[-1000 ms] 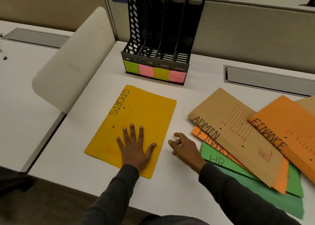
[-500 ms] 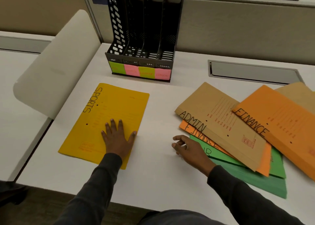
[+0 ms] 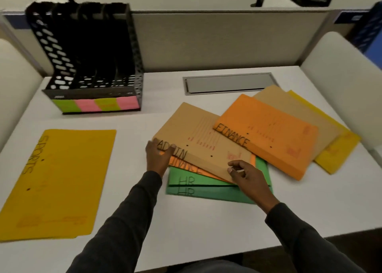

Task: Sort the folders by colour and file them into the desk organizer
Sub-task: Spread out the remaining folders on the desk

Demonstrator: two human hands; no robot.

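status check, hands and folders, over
Left hand and right hand both grip brown ADMIN card folder at its near edge. Orange FINANCE card folder lies across its far corner. Black mesh desk organizer not yet loaded.

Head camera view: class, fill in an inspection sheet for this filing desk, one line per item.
Surface: white desk.
Job's things: black desk organizer, no folder showing in it. The yellow SPORTS folder lies alone on the left. A fanned pile on the right holds the ADMIN folder, upper FINANCE folder, lower FINANCE folder, two green HR folders, a second brown folder and a second yellow folder.
Clutter: nothing seen.
Hands: left hand grips the ADMIN folder's left corner; right hand pinches its near edge.
Cables: nothing seen.
Surroundings: grey partition, metal hatch, white side panel.
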